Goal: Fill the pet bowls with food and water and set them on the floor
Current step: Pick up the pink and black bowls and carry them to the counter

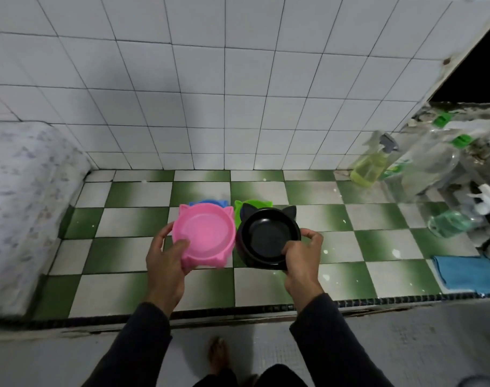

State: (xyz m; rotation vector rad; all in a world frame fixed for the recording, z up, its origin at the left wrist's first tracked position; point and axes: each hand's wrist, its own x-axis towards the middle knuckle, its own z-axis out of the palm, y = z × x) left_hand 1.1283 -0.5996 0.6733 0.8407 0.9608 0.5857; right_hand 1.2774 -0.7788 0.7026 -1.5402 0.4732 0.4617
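Checkered counter (pixel 266 286); pink bowl (pixel 204 236), black bowl (pixel 267 238) empty.

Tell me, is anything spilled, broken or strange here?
Nothing is spilled. The pink bowl and black bowl are empty and whole. Only the bottles at the right look untidy, leaning against each other.

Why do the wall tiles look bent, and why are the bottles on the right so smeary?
Head view: a wide-angle lens bows the straight tile lines toward the edges; the bottles at the right edge are smeared and unclear, while the pink bowl and black bowl at centre stay sharp; soft shadows darken the wall.
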